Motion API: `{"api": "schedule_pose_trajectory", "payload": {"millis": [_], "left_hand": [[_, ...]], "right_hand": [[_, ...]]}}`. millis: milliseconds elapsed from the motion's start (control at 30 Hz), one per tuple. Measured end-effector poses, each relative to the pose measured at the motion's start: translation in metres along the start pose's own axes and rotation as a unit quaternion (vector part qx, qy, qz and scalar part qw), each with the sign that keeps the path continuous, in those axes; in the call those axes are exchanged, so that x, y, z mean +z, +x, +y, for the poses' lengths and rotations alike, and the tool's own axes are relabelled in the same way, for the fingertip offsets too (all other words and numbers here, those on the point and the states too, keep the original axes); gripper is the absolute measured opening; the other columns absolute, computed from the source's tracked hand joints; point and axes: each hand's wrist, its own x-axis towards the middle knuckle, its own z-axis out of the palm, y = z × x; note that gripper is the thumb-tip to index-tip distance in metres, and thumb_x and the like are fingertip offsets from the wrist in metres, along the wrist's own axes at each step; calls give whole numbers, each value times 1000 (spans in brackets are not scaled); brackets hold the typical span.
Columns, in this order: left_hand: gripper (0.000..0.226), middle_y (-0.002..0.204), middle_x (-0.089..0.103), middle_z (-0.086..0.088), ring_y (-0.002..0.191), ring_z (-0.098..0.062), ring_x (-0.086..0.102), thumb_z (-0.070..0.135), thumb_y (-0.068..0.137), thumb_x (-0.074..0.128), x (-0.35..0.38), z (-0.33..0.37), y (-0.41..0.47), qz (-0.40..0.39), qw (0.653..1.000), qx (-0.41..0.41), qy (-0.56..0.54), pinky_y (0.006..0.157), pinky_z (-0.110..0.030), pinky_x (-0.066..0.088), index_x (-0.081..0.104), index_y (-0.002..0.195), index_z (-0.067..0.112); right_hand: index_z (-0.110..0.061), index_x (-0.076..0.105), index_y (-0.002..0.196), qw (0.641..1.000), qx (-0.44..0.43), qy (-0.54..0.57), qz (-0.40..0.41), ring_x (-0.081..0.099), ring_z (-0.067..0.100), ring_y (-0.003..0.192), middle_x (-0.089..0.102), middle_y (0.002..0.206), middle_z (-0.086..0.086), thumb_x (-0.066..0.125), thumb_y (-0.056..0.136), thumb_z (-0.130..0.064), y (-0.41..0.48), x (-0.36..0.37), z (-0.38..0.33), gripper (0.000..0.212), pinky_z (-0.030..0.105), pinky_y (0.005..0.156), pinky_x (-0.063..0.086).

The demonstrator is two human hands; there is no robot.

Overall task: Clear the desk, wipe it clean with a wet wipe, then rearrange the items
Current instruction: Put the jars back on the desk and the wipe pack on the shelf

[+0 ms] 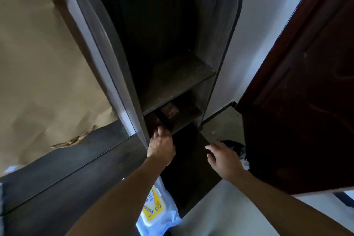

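The brown box (151,120) in the lower shelf's (184,119) near-left corner is reached by the left hand (161,144), whose grip cannot be told; the right hand (224,158) is held released. The box should be drawn out level.

Shelf unit (178,78) right of desk (67,188)

The left hand (161,146) reaches toward 12 o'clock on an outstretched bare forearm, fingers bent forward, their grip unclear in shadow. The right hand (224,161) hovers at its 3 o'clock, palm down, fingers loosely spread.
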Motion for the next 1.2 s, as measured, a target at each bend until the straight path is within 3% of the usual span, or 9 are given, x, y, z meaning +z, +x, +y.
{"api": "schedule_pose_trajectory", "payload": {"millis": [200, 267, 367, 433, 600, 700, 833, 1033, 1200], "left_hand": [[89, 155, 6, -24, 141, -34, 18, 30, 86, 55, 20, 15, 18, -31, 993, -99, 47, 110, -38, 30, 1, 147, -6], [92, 154, 15, -24, 139, -36, 26, 31, 79, 60, 28, 20, 15, -9, 989, -131, 60, 109, -39, 32, 10, 148, -5], [84, 135, 51, -20, 113, -35, 55, 33, 60, 71, 34, 27, 15, 33, 985, -165, 46, 89, -42, 48, 49, 133, -2], [75, 122, 61, -15, 100, -32, 60, 33, 54, 74, 37, 35, 15, 76, 980, -184, 32, 80, -41, 51, 62, 121, 3], [53, 116, 63, -5, 111, -22, 48, 37, 67, 60, 40, 60, 14, 162, 957, -239, -27, 85, -50, 51, 64, 114, 13], [42, 108, 61, -3, 103, -24, 52, 42, 76, 49, 41, 61, 20, 173, 939, -285, -78, 83, -44, 52, 65, 105, 17], [30, 98, 57, -10, 90, -32, 56, 35, 74, 72, 42, 63, 30, 216, 896, -369, -123, 71, -40, 49, 64, 90, 12], [41, 106, 46, -19, 98, -36, 43, 33, 78, 71, 36, 79, 41, 291, 788, -493, -225, 85, -42, 38, 50, 96, 3], [41, 116, 43, -20, 108, -38, 41, 19, 78, 71, 28, 84, 51, 303, 716, -547, -311, 87, -35, 31, 44, 103, 1]], "right_hand": [[-18, 67, 103, 997, -73, 9, -14, 66, 21, 75, 66, 93, 1, 68, 79, -20, 69, -8, 29, 24, 32, 60, 52], [-19, 67, 103, 992, -123, 17, -22, 66, 20, 77, 65, 96, -1, 67, 80, -20, 99, -8, 31, 23, 28, 61, 51], [-17, 65, 107, 977, -203, 55, -40, 64, 19, 88, 64, 101, -1, 62, 83, -20, 146, -6, 25, 24, 31, 65, 54], [-15, 66, 105, 968, -238, 63, -52, 64, 23, 90, 64, 100, 1, 63, 81, -18, 174, -2, 15, 24, 35, 64, 55], [-17, 61, 117, 961, -256, 19, -97, 59, 31, 106, 63, 116, 9, 60, 86, -28, 220, 9, -14, 33, 39, 82, 51], [-24, 51, 129, 947, -262, -35, -181, 55, 30, 115, 60, 125, 8, 54, 90, -42, 233, 21, -26, 43, 36, 92, 45], [-31, 42, 138, 943, -275, -52, -181, 43, 29, 128, 48, 139, 6, 50, 91, -45, 232, 33, -23, 49, 41, 107, 32], [-21, 52, 131, 937, -319, -22, -143, 42, 33, 126, 40, 144, 9, 58, 89, -34, 217, 25, 7, 45, 45, 98, 39], [-14, 46, 132, 929, -329, -21, -168, 18, 27, 143, 27, 154, 7, 57, 88, -40, 205, 25, 20, 52, 49, 107, 33]]}}
